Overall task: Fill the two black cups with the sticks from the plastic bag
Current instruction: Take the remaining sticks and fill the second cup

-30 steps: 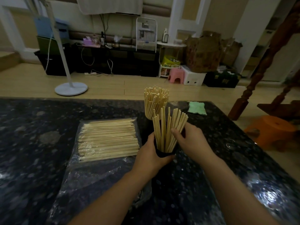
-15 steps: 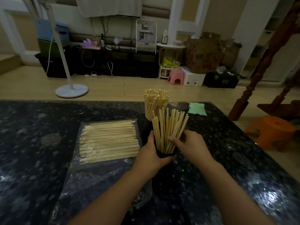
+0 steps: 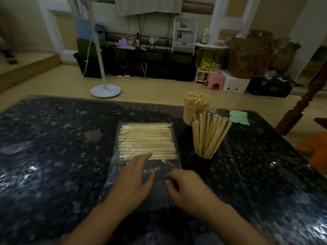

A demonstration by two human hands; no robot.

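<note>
Dark speckled polished stone tabletop, glossy, one; wooden floor beyond, cluttered far wall. Item: clear crinkled plastic bag, one, lying flat at centre, its near part slack and shiny. Item: flat layer of pale, thin, straight wooden sticks inside the bag's far half, laid side by side left to right; too many to count. Item: black round cups, two, right of the bag, both hard to make out against the dark top; near black cup holds a loose fan of upright sticks, far black cup a tighter, fuller bundle with square-cut ends. Item: green crumpled cloth, one, far right on the top. Item: white floor-standing pole with round disc base, one, on the floor beyond the far edge. Item: pink plastic stool, one, by the wall. Hands, two, bare: left hand flat, fingers straight, fingertips at the near edge of the bagged sticks; right hand over the bag's near right part, fingers curled in; whether it pinches the plastic cannot be told.
</note>
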